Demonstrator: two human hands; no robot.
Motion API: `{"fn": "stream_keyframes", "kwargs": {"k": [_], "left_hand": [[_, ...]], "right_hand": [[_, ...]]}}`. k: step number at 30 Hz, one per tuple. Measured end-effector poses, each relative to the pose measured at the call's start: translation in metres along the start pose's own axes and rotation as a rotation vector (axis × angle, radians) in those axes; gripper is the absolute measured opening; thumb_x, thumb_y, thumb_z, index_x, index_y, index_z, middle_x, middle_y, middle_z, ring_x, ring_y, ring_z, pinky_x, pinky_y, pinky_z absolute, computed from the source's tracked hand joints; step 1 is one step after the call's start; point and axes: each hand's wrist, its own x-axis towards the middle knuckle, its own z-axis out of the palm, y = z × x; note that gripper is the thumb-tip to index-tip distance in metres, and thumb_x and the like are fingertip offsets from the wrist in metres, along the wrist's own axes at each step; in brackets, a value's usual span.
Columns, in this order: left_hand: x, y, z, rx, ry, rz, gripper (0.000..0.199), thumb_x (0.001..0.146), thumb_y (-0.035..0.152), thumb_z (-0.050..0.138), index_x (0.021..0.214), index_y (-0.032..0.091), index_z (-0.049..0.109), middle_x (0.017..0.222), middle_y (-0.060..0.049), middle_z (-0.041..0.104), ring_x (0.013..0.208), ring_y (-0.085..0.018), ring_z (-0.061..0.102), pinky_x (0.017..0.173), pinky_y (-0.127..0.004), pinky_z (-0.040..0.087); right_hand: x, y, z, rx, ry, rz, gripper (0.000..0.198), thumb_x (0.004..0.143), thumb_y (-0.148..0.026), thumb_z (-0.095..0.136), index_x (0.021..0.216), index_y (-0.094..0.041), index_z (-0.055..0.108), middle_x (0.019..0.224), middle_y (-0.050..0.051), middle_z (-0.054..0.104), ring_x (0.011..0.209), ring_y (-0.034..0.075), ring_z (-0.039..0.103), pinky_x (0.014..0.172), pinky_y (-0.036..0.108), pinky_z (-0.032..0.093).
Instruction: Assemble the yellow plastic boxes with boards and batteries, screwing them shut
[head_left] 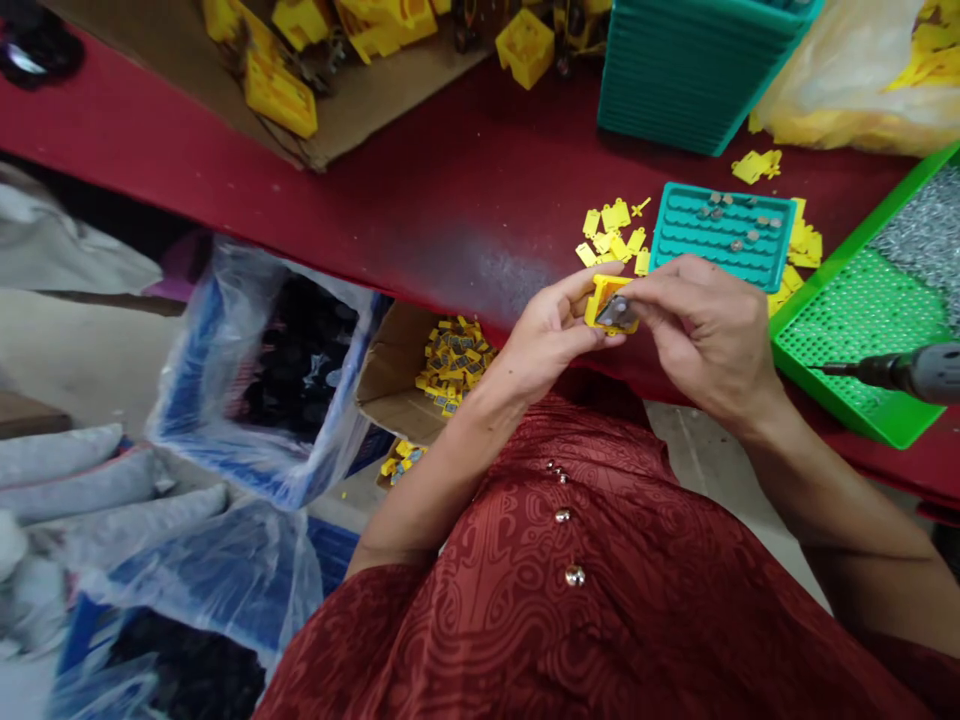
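My left hand (551, 325) grips a small yellow plastic housing (598, 300) by its sides, with its open face turned up. Inside the housing sits a dark grey part (616, 310). The fingertips of my right hand (701, 325) pinch at that grey part along the housing's right side; whether they hold it or only press it I cannot tell. Just beyond my hands is a teal ridged tray (724, 235) with several small round metal pieces in its grooves. Flat yellow plastic pieces (611, 235) lie loose to the left of the tray.
A green perforated basket (862, 310) of small metal screws stands at right, a power screwdriver (911, 370) over it. Stacked teal trays (697, 75) and a plastic bag (855, 90) are behind. A cardboard box (390, 110) holds yellow housings; lined blue crates (176, 385) stand left, below the table.
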Motion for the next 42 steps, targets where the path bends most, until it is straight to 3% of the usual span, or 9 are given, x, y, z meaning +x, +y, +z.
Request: {"fn": "stream_keyframes", "kwargs": {"k": [7, 11, 16, 24, 30, 34, 38, 42], "left_hand": [[0.014, 0.013, -0.017, 0.009, -0.071, -0.083, 0.062, 0.065, 0.017, 0.079, 0.127, 0.019, 0.071, 0.133, -0.008, 0.078, 0.133, -0.027, 0.072, 0.106, -0.036, 0.065], [0.021, 0.020, -0.024, -0.042, -0.109, -0.146, 0.064, 0.064, 0.015, 0.080, 0.128, 0.017, 0.071, 0.131, -0.009, 0.080, 0.129, -0.028, 0.074, 0.103, -0.036, 0.066], [0.034, 0.026, -0.028, -0.034, -0.152, -0.207, 0.062, 0.063, 0.014, 0.082, 0.124, 0.020, 0.073, 0.127, -0.006, 0.081, 0.122, -0.025, 0.076, 0.100, -0.035, 0.067], [0.042, 0.031, -0.023, 0.033, -0.222, -0.244, 0.062, 0.063, 0.017, 0.077, 0.124, 0.022, 0.069, 0.133, -0.006, 0.078, 0.130, -0.028, 0.073, 0.100, -0.036, 0.066], [0.037, 0.024, -0.012, -0.065, -0.171, -0.254, 0.063, 0.060, 0.016, 0.085, 0.120, 0.021, 0.066, 0.116, -0.004, 0.079, 0.106, -0.020, 0.075, 0.095, -0.032, 0.062], [0.033, 0.008, 0.000, -0.061, -0.141, -0.198, 0.063, 0.056, 0.019, 0.098, 0.112, 0.020, 0.067, 0.101, -0.001, 0.074, 0.091, -0.015, 0.068, 0.087, -0.029, 0.059], [0.030, -0.002, 0.015, -0.034, -0.150, -0.156, 0.059, 0.060, 0.036, 0.106, 0.101, 0.019, 0.068, 0.100, -0.001, 0.071, 0.090, -0.016, 0.064, 0.082, -0.029, 0.061], [0.027, 0.001, 0.024, -0.083, -0.136, -0.162, 0.057, 0.068, 0.043, 0.104, 0.106, 0.020, 0.068, 0.105, -0.002, 0.073, 0.097, -0.018, 0.069, 0.085, -0.034, 0.068]], "right_hand": [[0.009, -0.007, 0.016, -0.083, 0.063, 0.128, 0.017, 0.101, -0.017, 0.066, 0.104, -0.025, 0.081, 0.096, 0.003, 0.081, 0.089, 0.018, 0.076, 0.081, 0.033, 0.062], [0.017, -0.014, 0.013, -0.087, 0.057, 0.197, 0.019, 0.099, -0.015, 0.066, 0.108, -0.026, 0.080, 0.102, 0.003, 0.082, 0.093, 0.019, 0.078, 0.086, 0.034, 0.064], [0.018, -0.020, 0.009, -0.077, 0.060, 0.318, 0.011, 0.100, -0.020, 0.066, 0.099, -0.026, 0.074, 0.098, 0.002, 0.080, 0.092, 0.020, 0.077, 0.089, 0.038, 0.064], [0.002, -0.023, 0.019, -0.021, 0.260, 0.435, 0.007, 0.102, -0.026, 0.065, 0.104, -0.023, 0.071, 0.097, 0.003, 0.077, 0.084, 0.016, 0.073, 0.077, 0.031, 0.064], [0.003, -0.032, 0.013, -0.050, 0.368, 0.364, 0.007, 0.103, -0.030, 0.068, 0.102, -0.023, 0.069, 0.093, 0.003, 0.072, 0.075, 0.013, 0.068, 0.064, 0.027, 0.057], [0.007, -0.035, 0.004, -0.084, 0.349, 0.333, 0.005, 0.102, -0.028, 0.066, 0.100, -0.023, 0.067, 0.091, 0.003, 0.072, 0.077, 0.015, 0.070, 0.070, 0.031, 0.061], [0.009, -0.034, -0.009, -0.120, 0.250, 0.273, 0.004, 0.100, -0.021, 0.063, 0.097, -0.022, 0.065, 0.090, 0.003, 0.072, 0.078, 0.016, 0.070, 0.073, 0.033, 0.059], [0.004, -0.032, -0.021, -0.121, 0.261, 0.198, 0.006, 0.099, -0.016, 0.065, 0.098, -0.022, 0.066, 0.091, 0.002, 0.073, 0.080, 0.015, 0.070, 0.073, 0.032, 0.058]]}}
